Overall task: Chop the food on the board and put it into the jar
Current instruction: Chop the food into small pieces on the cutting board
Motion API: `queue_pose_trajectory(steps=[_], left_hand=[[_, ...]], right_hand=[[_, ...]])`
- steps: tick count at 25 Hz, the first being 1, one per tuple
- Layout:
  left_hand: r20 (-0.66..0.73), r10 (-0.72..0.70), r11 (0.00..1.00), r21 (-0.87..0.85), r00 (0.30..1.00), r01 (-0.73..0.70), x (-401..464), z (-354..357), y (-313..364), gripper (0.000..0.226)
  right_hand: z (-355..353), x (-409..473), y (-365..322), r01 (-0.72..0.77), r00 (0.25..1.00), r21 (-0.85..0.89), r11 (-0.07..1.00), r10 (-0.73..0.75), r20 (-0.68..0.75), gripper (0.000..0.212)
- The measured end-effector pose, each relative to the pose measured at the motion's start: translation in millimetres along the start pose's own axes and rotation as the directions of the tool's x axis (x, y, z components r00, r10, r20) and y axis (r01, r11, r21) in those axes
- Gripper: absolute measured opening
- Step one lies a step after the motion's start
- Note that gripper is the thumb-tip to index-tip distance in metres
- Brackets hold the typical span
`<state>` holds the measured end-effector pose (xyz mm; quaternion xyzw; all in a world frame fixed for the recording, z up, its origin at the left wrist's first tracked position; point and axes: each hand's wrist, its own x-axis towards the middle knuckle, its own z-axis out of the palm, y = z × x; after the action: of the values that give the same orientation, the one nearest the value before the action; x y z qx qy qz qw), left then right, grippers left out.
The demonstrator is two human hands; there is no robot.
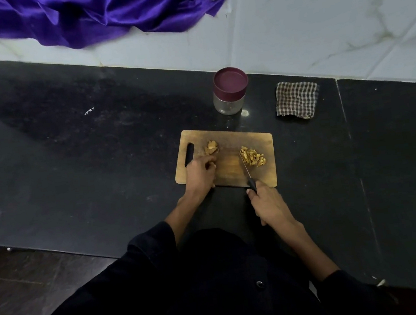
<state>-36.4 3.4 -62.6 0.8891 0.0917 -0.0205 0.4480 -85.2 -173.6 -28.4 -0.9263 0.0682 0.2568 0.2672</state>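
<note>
Food lies in two lots on the wooden board (229,170): a chopped heap (253,156) toward its right side and an uncut chunk (211,147) near the handle slot. The right hand (267,203) is wrapped round the handle of a knife (245,168), whose blade rests beside the heap. The left hand (198,173) rests on the board just below the chunk, fingers curled; whether they pinch anything I cannot tell. Likely risks: those curled fingertips sit close to the cutting line, and small pieces could scatter onto the dark counter (71,161). The jar (230,91) behind the board has its lid on, so it must be opened before filling.
</note>
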Motion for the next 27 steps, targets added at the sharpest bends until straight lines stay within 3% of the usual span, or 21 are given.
queue_pose_trajectory(steps=[6, 8, 12, 17, 21, 24, 27], left_hand=[[-0.173, 0.012, 0.997, 0.071, 0.985, 0.001, 23, -5, 10, 0.017], [-0.145, -0.027, 0.996, 0.082, 0.989, 0.039, 34, -8, 11, 0.022], [-0.083, 0.041, 0.973, 0.23, 0.996, -0.021, 40, -12, 12, 0.022], [-0.059, 0.077, 0.963, 0.261, 0.995, -0.059, 42, -13, 12, 0.017], [-0.059, 0.073, 0.988, 0.144, 0.996, -0.064, 46, -13, 15, 0.007], [-0.104, -0.051, 0.995, -0.092, 0.993, 0.042, 41, -22, 17, 0.01], [-0.149, -0.116, 0.981, -0.173, 0.982, 0.089, 32, -30, 7, 0.013]], right_hand=[[1, -2, 0, 0.02, 1.0, 0.034, 0.999, -0.021, 0.01, 0.023], [1, -3, 2, 0.026, 1.0, 0.037, 0.999, -0.026, 0.002, 0.023], [2, -3, 2, 0.023, 1.0, 0.035, 0.999, -0.023, -0.008, 0.023], [3, -2, 3, 0.021, 1.0, 0.032, 0.999, -0.021, 0.003, 0.022], [4, -1, 5, 0.032, 1.0, 0.051, 0.998, -0.031, -0.003, 0.02], [4, -1, 7, 0.034, 0.999, 0.057, 0.998, -0.033, -0.011, 0.022], [5, -2, 9, 0.03, 1.0, 0.066, 0.997, -0.03, -0.009, 0.025]])
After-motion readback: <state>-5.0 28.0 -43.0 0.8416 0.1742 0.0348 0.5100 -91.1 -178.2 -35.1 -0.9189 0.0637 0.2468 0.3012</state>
